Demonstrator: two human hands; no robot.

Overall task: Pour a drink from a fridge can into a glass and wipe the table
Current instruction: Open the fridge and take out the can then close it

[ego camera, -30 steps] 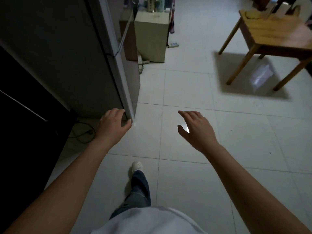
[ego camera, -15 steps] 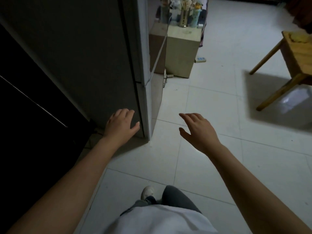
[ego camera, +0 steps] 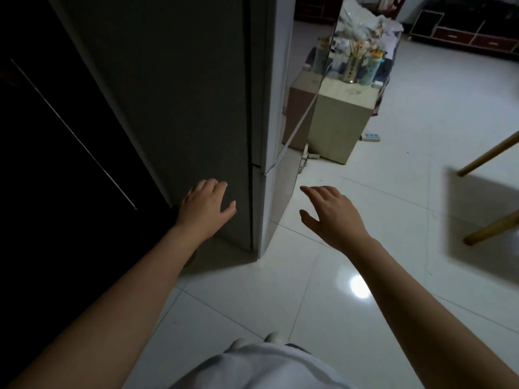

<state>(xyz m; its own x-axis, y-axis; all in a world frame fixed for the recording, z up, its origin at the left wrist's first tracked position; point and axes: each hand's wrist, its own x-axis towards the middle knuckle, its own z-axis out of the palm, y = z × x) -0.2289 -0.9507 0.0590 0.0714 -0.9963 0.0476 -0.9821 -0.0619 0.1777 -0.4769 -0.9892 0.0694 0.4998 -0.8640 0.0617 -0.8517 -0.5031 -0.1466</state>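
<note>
Left hand (ego camera: 206,207) slid off the tall grey fridge (ego camera: 182,108); both hands spread, empty.

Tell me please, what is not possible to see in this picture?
- Head view: inside of the fridge; doors closed, so no can shows.
- Table: right edge cuts it, only two legs show.
- Items on the small cabinet: blurred.
- Left hand and right hand: palms face away.

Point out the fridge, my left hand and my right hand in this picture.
fridge (ego camera: 182,108): head view, on its dark grey side panel.
left hand (ego camera: 206,210): head view, on the back of the hand.
right hand (ego camera: 334,214): head view, on the back of the hand.
</note>
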